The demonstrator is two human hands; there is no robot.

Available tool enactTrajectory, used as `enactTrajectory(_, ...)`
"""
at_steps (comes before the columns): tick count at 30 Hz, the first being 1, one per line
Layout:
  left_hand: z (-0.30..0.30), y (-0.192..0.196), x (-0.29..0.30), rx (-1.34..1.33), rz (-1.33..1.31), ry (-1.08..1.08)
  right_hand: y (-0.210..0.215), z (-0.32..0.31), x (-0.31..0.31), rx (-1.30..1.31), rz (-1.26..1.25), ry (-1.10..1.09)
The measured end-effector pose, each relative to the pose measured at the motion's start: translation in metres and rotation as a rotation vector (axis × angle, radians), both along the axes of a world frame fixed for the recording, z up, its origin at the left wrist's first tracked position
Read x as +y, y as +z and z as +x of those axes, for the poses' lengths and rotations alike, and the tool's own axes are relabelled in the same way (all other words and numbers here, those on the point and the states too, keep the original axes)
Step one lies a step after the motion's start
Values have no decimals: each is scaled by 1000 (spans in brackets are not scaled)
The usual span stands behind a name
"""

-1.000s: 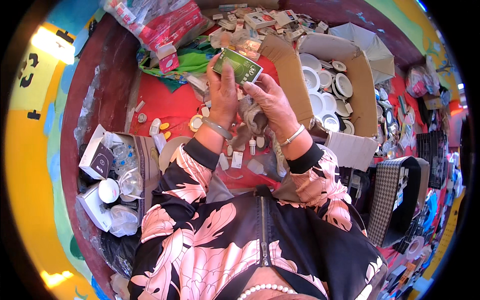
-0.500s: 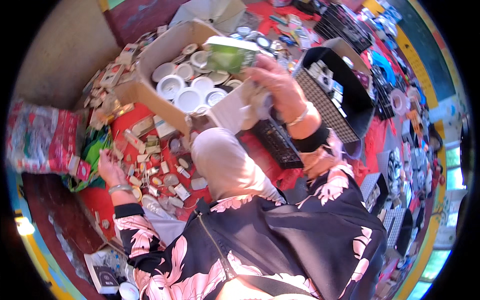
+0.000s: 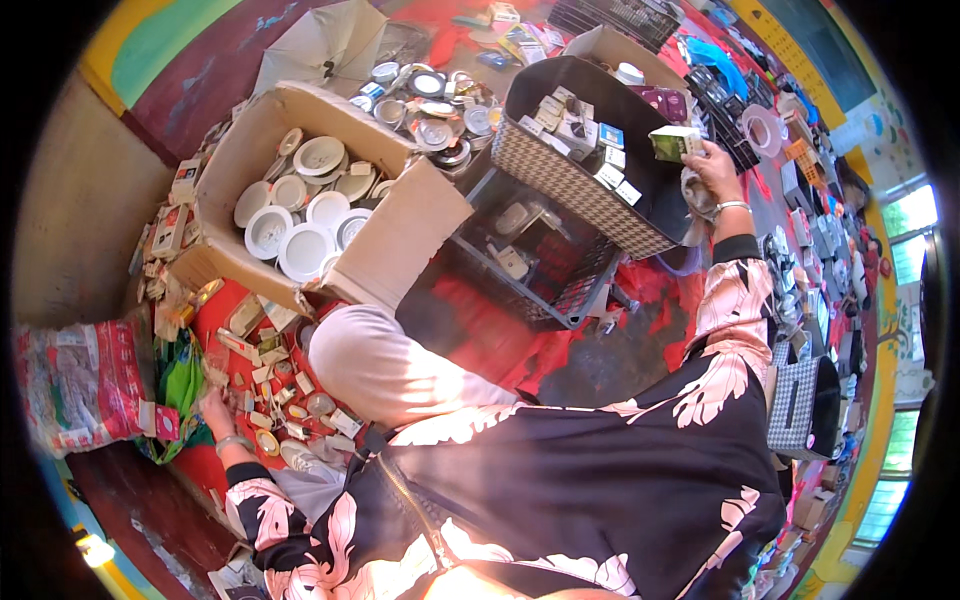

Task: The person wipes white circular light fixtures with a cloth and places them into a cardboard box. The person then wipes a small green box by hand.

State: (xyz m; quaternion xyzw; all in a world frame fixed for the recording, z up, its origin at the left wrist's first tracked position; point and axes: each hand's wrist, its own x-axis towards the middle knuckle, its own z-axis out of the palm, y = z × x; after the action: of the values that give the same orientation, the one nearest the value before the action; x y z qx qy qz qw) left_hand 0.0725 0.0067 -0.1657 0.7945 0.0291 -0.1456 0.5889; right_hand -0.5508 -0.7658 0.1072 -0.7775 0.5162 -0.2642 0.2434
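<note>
Right hand (image 3: 712,168): raised over the far rim of the dark woven basket (image 3: 580,185), fingers closed around a small green box (image 3: 676,142). The box sits at the basket's right edge, above the rows of little white and blue cartons (image 3: 585,135) stacked inside. A bangle shows at the wrist.

Left hand (image 3: 214,408): low at the person's left, resting among loose small parts and packets (image 3: 275,375) scattered on the red cloth (image 3: 215,315). Whether the fingers pinch anything cannot be told; they look curled down onto the clutter.

Cardboard box (image 3: 405,225): open, flaps splayed, holding white round lamp fittings (image 3: 300,215) packed close together. Its near flap hangs toward the person's knee (image 3: 385,370).

Wire crate (image 3: 540,265): dark, just beside the cardboard box and partly under the woven basket, with a few boxes inside.

Silver round fittings (image 3: 430,110): heaped on the ground beyond the cardboard box.

Plastic bag with red print (image 3: 75,385): at the far left edge, next to a green bag (image 3: 180,385).

Open room: a patch of bare dark floor (image 3: 620,350) between the wire crate and the person's right sleeve; elsewhere goods crowd every edge, touching or nearly so.
</note>
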Motion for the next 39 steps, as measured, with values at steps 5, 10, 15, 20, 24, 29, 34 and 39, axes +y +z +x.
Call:
enactTrajectory(5,-28,-5,-5,141,113,60,-70,-5,-24,-176,132,35)
enactTrajectory(10,-51,-12,4,281,168,77,-104,57,-35,-23,206,42)
enactTrajectory(15,-70,-10,2,301,205,134,-117,98,-31,454,41,5)
enactTrajectory(20,-76,-7,-3,283,174,152,-124,116,-31,604,112,127)
enactTrajectory(24,-71,-14,5,318,111,136,-135,133,-28,791,208,307)
enactTrajectory(29,-73,-19,2,333,140,85,-154,146,-22,892,191,233)
enactTrajectory(34,-81,-10,3,309,133,75,-126,142,-25,755,93,315)
enactTrajectory(39,-85,-6,-6,296,156,71,-148,77,-112,1042,-23,405)
